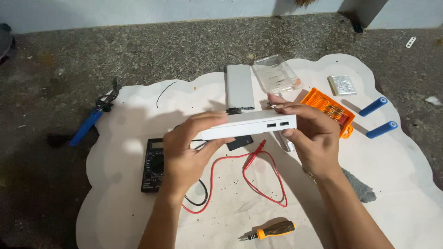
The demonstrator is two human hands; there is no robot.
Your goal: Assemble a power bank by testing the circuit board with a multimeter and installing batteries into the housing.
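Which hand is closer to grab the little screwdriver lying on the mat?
Probably the right hand. The orange-and-black screwdriver lies low on the white mat, nearer the right forearm. The left hand sits farther left, over the multimeter. Both hands hold the white power bank case.

Dim, soft light; dark left-side shadows.

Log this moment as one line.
left hand: grips white power bank | right hand: grips port end | below: multimeter, red lead
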